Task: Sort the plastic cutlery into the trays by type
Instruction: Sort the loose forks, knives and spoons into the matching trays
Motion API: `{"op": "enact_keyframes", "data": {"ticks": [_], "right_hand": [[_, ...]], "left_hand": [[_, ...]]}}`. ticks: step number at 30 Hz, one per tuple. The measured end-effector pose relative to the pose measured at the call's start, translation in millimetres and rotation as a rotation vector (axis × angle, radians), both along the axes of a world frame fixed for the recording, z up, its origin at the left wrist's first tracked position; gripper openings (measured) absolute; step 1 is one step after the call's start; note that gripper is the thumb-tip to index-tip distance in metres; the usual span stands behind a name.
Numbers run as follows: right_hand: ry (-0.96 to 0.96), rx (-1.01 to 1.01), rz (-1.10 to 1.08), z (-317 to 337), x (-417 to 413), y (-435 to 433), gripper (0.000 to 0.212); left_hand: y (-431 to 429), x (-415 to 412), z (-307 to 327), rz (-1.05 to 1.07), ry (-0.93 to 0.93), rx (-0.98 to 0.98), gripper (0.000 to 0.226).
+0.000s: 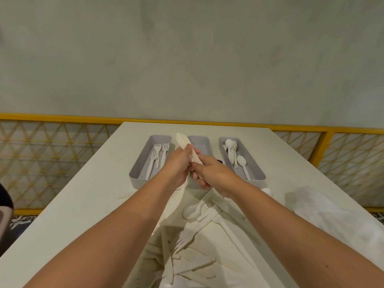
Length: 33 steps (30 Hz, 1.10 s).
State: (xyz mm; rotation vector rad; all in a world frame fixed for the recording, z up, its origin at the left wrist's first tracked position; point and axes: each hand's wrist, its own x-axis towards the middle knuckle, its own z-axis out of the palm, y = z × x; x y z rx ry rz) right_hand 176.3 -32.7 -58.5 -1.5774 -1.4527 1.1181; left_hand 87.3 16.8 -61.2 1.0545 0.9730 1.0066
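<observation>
Head view: we see both of our bare arms reaching forward over a white rectangular tabletop (83, 194). Our left hand (177, 165) and our right hand (215, 174) meet above the middle of three trays, and both have their fingers curled round one bundle of cream plastic knives (184, 141). The left hand grips the bundle higher up, the right hand grips its lower end, and the blade tips stick out up and to the left, past the left hand.

Three long grey plastic trays stand side by side at the far part of the tabletop. The left grey tray (137, 171) holds several cream plastic forks (156, 156) lying lengthwise with their tines toward the far end. The middle grey tray (200, 142) is mostly hidden behind our hands, so we cannot tell what lies in it. The right grey tray (258, 173) holds cream plastic spoons (231, 150), bowls toward the far end, with one more spoon lying a little nearer.

Nearer to us, between our forearms, lies a loose pile of unsorted cream plastic cutlery (199, 213), with a spoon, forks and knives mixed together. A crumpled clear plastic bag (332, 215) lies on the right side of the tabletop. Behind the tabletop runs a yellow metal railing (62, 118) with mesh, below a pale grey-green wall (187, 59).
</observation>
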Motion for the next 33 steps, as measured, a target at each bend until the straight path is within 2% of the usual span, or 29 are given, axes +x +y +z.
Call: {"op": "enact_keyframes", "data": {"ticks": [2,7,11,15,18,24,27,30,33], "right_hand": [[0.020,-0.008,-0.040,-1.5,5.8,11.3,0.015],[0.007,-0.087,-0.233,-3.7,18.8,52.1,0.017],[-0.025,-0.185,-0.301,-4.9,18.3,76.6,0.023],[-0.120,-0.260,-0.359,-14.7,13.8,92.9,0.032],[-0.185,-0.295,-0.337,-19.6,11.0,95.7,0.030],[-0.267,-0.351,-0.249,-16.2,7.5,92.2,0.022],[-0.383,-0.295,-0.191,-8.8,8.1,84.2,0.017],[-0.521,-0.210,-0.146,0.3,12.8,73.0,0.023],[-0.504,-0.154,-0.098,12.3,16.8,61.7,0.011]], "left_hand": [[9.2,-2.1,-3.2,-0.019,0.130,0.057,0.030],[23.4,-8.7,-17.2,0.011,0.626,0.321,0.032],[33.0,-7.2,-29.2,-0.065,0.945,0.300,0.041],[36.7,-8.0,-33.3,-0.083,0.922,0.262,0.021],[34.3,-9.4,-35.3,-0.095,0.840,0.237,0.039],[31.9,-10.7,-32.6,-0.111,0.824,0.221,0.042],[29.5,-10.8,-32.5,-0.101,0.826,0.218,0.040],[26.9,-11.1,-33.2,-0.081,0.814,0.224,0.039],[22.1,-10.7,-32.7,-0.025,0.820,0.274,0.032]]}}
